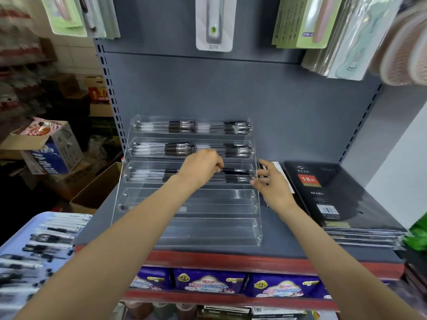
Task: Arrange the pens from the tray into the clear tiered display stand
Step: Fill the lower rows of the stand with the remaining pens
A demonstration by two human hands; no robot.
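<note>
Roughly half done: display stand [184, 204] has its top three tiers stocked, left hand [203, 166] pinching a pen [235, 171] into the third, right hand [272, 183] loosely spread beside it, two tiers below empty, tray [13, 248] well left still loaded.

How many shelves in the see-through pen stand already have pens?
3: the top tier, the second tier and the third tier, where the left hand is. The two lowest tiers look nearly bare; glare may hide a pen.
</note>
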